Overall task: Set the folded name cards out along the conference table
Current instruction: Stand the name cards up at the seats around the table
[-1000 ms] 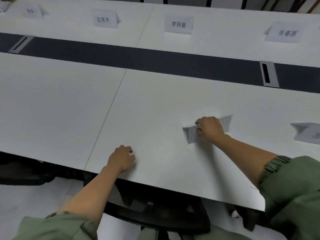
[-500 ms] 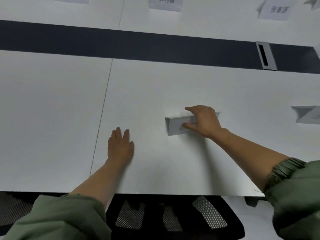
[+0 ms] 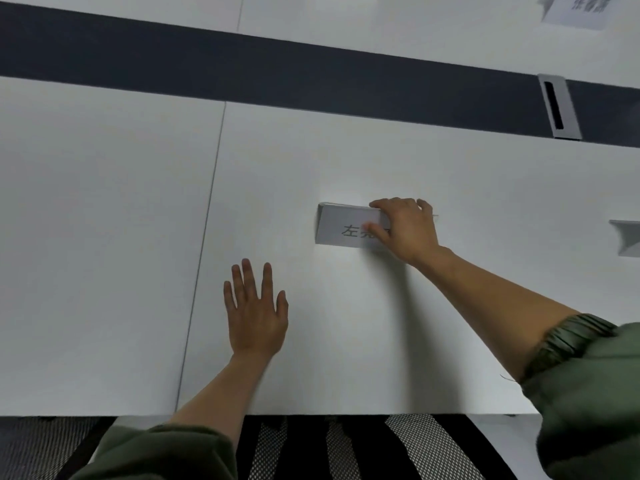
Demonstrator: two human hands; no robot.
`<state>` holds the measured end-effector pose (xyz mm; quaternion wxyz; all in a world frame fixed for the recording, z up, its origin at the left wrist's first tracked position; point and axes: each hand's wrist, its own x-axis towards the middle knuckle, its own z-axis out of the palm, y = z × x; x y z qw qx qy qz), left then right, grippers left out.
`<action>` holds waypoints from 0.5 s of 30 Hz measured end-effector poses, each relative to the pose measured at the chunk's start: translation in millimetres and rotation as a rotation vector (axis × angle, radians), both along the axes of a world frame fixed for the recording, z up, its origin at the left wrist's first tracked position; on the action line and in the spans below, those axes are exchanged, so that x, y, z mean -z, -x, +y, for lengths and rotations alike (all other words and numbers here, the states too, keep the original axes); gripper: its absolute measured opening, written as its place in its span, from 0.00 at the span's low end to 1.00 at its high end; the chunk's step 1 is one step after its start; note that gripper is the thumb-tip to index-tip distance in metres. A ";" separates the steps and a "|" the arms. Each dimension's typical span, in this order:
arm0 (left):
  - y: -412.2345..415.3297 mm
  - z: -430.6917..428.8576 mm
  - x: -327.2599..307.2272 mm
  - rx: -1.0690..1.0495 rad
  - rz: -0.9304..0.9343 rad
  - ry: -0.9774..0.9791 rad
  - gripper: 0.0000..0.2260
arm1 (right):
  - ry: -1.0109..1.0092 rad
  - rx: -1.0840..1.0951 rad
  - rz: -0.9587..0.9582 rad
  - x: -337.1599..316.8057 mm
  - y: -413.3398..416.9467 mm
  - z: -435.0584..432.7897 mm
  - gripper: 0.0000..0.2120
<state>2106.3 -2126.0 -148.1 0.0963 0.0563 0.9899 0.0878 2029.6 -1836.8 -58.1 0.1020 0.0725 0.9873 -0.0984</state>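
A folded white name card [image 3: 341, 226] with dark printed characters stands on the white conference table [image 3: 104, 237], its printed face toward me. My right hand [image 3: 407, 228] pinches the card's right half, fingers over its top fold and thumb on the printed face. Flat on the table, fingers spread, lies my left hand [image 3: 254, 311], below and left of the card and holding nothing. Another folded card [image 3: 627, 237] stands at the right edge of the view. A third card [image 3: 581, 10] stands on the far side of the table.
A dark strip [image 3: 311, 67] runs across the table's middle, with a grey cable slot [image 3: 558, 106] at the right. A seam [image 3: 204, 237] divides the near tabletop left of my left hand. A black mesh chair [image 3: 346, 448] sits under the near edge.
The card has turned so that its printed face is toward me. My left hand went from curled near the table edge to flat and spread. The view moved closer over the table.
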 end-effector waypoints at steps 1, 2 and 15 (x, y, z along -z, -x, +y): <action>0.5 -1.6 0.7 -0.001 0.004 -0.004 0.28 | 0.002 -0.007 -0.002 0.3 8.2 -4.5 0.22; 0.6 -2.0 1.2 -0.002 0.008 -0.009 0.28 | 0.004 -0.014 -0.002 0.3 14.6 -6.7 0.22; 4.1 -3.4 4.0 0.011 -0.019 0.007 0.28 | -0.023 -0.063 -0.019 -1.3 29.1 -7.3 0.27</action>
